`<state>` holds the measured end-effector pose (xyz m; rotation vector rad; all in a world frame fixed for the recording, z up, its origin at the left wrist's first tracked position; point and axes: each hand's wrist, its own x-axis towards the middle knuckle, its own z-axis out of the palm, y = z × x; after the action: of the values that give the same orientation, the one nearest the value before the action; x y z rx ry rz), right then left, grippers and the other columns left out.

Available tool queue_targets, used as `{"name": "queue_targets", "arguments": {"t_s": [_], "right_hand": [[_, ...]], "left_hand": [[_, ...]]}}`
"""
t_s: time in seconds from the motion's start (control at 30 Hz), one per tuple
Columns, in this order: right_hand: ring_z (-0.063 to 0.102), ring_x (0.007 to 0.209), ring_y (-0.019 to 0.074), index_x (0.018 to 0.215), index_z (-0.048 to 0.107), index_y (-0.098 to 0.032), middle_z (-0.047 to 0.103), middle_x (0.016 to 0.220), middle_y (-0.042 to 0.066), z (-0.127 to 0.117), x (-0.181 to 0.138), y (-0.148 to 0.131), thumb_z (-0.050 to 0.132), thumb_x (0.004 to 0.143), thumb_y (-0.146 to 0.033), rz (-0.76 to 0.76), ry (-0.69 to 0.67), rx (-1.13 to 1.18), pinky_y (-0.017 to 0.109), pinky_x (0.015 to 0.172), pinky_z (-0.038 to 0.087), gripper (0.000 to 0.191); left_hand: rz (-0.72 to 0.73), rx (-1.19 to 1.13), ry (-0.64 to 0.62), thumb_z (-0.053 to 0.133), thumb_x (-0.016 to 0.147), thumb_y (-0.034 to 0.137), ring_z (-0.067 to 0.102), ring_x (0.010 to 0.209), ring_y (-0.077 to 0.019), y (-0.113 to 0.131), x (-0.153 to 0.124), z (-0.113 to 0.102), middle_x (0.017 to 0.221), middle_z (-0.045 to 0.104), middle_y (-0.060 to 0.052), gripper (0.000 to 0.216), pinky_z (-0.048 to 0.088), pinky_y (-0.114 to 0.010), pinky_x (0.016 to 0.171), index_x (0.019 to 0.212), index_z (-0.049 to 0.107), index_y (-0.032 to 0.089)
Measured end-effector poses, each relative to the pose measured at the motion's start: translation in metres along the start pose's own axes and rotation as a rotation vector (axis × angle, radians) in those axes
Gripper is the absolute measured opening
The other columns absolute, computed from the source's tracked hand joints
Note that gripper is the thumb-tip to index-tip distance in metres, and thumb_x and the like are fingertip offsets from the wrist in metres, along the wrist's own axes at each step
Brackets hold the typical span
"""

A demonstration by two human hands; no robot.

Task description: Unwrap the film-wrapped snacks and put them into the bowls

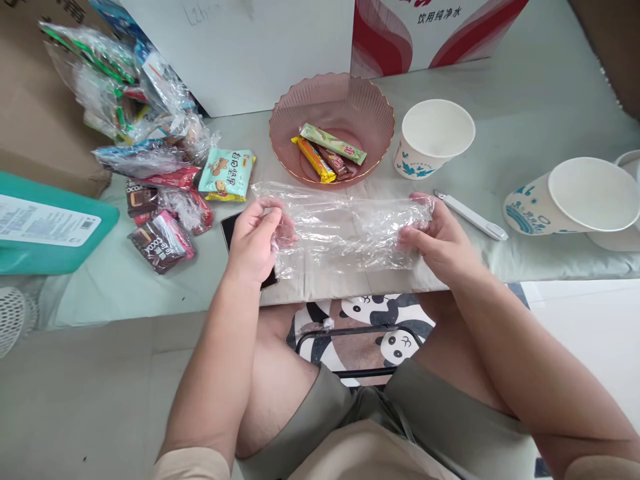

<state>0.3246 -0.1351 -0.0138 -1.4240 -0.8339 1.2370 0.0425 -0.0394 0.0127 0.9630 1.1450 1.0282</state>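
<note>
1. Head view, your hands: your left hand (255,240) and right hand (440,240) hold a crumpled clear plastic bag (345,230) stretched between them. It lies low over the near part of the worktop (525,100). The fingers (273,217) of each hand are pinching one end of the plastic.
2. Edges: the worktop's near edge runs just below the bag, and your wrists cross it. Beyond that edge are your knees and a panda-print stool (395,343).
3. Open room: there is bare surface to the right behind the cups, and a strip at the near left in front of the snack packets (160,233).
4. Behind the bag: a pink ribbed bowl (380,113) stands just beyond it, with a few wrapped snack bars (330,150) inside.
5. On the right: an upright paper cup (435,137) stands beside the bowl. A slim white pen-shaped tool (473,217) lies close to your right fingertips, and a tipped paper cup (570,197) lies farther right.
6. On the left: a dark phone (231,230) lies partly under your left hand. A green-and-yellow packet (227,173) and the heap of packets crowd that side, with a teal box (45,227) farther out.
7. At the back: a white carton (250,53) walls off the far edge.
</note>
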Motion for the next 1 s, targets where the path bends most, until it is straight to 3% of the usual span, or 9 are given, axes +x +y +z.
{"name": "queue_targets", "arguments": {"t_s": [0.23,0.43,0.6,0.7,0.8,0.87,1.0], "right_hand": [[0.056,0.054,0.0141,0.124,0.049,-0.032,0.052,0.06,-0.01,-0.002,-0.001,-0.002,0.083,0.076,-0.035,-0.127,0.054,-0.008,0.029,0.052,0.047,0.059],[0.057,0.057,0.0152,0.142,0.033,-0.039,0.057,0.065,-0.009,0.001,-0.004,-0.008,0.074,0.082,-0.026,-0.115,0.159,0.047,0.029,0.055,0.048,0.073],[0.052,0.054,0.0103,0.092,0.054,-0.028,0.056,0.068,-0.005,-0.001,-0.003,-0.005,0.073,0.082,-0.034,-0.209,0.138,0.006,0.025,0.052,0.044,0.022],[0.053,0.055,0.0098,0.087,0.064,-0.025,0.056,0.071,-0.003,-0.003,-0.001,-0.002,0.071,0.083,-0.036,-0.192,0.111,-0.053,0.026,0.054,0.047,0.014],[0.059,0.065,0.0122,0.104,0.073,-0.026,0.062,0.079,-0.001,-0.005,-0.001,-0.001,0.075,0.079,-0.032,-0.194,0.071,-0.08,0.028,0.062,0.051,0.026],[0.06,0.071,0.0141,0.115,0.073,-0.027,0.065,0.086,0.0,-0.007,-0.001,0.0,0.08,0.075,-0.03,-0.216,0.056,-0.127,0.031,0.067,0.053,0.041],[0.057,0.069,0.0159,0.125,0.071,-0.027,0.06,0.079,-0.002,-0.01,0.001,0.002,0.08,0.073,-0.024,-0.264,0.094,-0.367,0.035,0.07,0.053,0.053]], "left_hand": [[0.059,0.057,0.102,0.087,0.072,0.039,0.045,0.034,-0.0077,-0.003,0.005,-0.003,0.055,0.063,0.007,0.039,0.028,-0.021,0.033,0.096,0.059,0.025],[0.161,-0.007,0.043,0.088,0.074,0.04,0.047,0.037,-0.0106,-0.006,0.006,-0.005,0.053,0.06,0.01,0.051,0.025,-0.023,0.035,0.107,0.05,0.033],[0.195,-0.036,0.053,0.082,0.074,0.028,0.053,0.046,-0.0107,-0.003,0.003,-0.004,0.058,0.06,0.006,0.028,0.037,-0.022,0.041,0.087,0.058,0.029],[0.245,-0.033,0.04,0.077,0.069,0.023,0.057,0.055,-0.0103,-0.004,0.004,-0.004,0.066,0.064,0.0,0.014,0.044,-0.022,0.049,0.067,0.063,0.022],[0.29,-0.006,0.002,0.079,0.065,0.024,0.058,0.061,-0.0102,-0.007,0.007,-0.007,0.07,0.065,-0.001,0.011,0.047,-0.021,0.054,0.072,0.072,0.019],[0.313,0.051,-0.003,0.083,0.061,0.022,0.057,0.064,-0.0099,-0.01,0.009,-0.011,0.073,0.064,0.001,0.026,0.048,-0.021,0.058,0.086,0.076,0.02],[0.393,0.352,0.015,0.08,0.062,0.012,0.056,0.07,-0.0108,-0.016,0.011,-0.019,0.076,0.059,0.003,0.039,0.05,-0.024,0.067,0.1,0.078,0.022]]}}
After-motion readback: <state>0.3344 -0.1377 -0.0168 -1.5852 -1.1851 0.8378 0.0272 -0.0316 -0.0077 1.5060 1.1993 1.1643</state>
